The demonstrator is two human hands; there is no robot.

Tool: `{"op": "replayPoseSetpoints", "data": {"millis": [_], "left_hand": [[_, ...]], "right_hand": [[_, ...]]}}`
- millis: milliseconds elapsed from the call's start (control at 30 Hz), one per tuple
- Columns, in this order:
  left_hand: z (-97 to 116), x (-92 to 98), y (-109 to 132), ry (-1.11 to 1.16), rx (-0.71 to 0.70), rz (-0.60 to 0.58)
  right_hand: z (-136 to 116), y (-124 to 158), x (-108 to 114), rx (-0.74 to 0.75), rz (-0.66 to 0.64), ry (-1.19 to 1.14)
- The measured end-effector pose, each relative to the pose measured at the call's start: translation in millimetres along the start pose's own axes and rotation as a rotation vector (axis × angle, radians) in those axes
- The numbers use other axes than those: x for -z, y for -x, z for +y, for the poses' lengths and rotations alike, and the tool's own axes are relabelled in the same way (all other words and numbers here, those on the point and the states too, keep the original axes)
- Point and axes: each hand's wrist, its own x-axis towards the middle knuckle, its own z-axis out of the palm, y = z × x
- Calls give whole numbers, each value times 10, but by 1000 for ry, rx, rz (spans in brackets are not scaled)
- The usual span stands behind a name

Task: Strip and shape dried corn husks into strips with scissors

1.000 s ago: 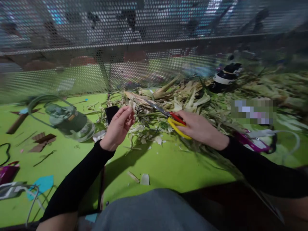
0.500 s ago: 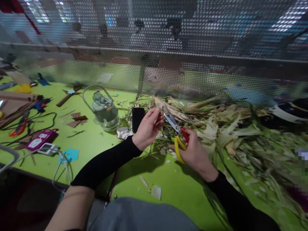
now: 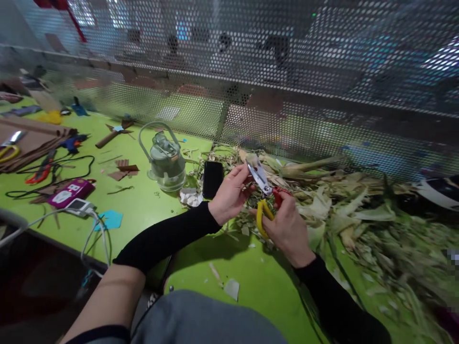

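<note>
My right hand [image 3: 287, 229] grips scissors [image 3: 263, 191] with one yellow and one red handle, their blades pointing up and left. My left hand [image 3: 231, 195] is raised beside the blades, its fingers pinched on a small pale husk piece at the blade tips. Both hands hover over a green table [image 3: 136, 210], at the near edge of a big heap of corn husks [image 3: 340, 205]. Black sleeves cover both forearms.
A black phone [image 3: 212, 179] lies left of my left hand, beside a glass jar with a wire handle [image 3: 165, 160]. Cables, a magenta box [image 3: 70, 191], card scraps and tools lie at the left. A perforated metal screen [image 3: 251, 95] closes the back.
The view has swung left. Both hands have come closer together, and the scissors have tilted from lying low to blades upright next to my left fingers.
</note>
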Motion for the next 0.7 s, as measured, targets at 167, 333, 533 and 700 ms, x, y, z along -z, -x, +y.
{"op": "replayPoseSetpoints", "data": {"millis": [167,333,533,700], "left_hand": [[-39,25,-3,-16,-8,17],[-56,22,11,-3,-17,11],[-60,3,43,-5,10,21],[-80,31,33,-18,-1,16]], "right_hand": [[-50,-39,-39,-19,15,26],[-108,-63,2,-57,4,30],[-216,-77,116,-117,-108,65],[-247,-69,158,-129,-120,63]]}}
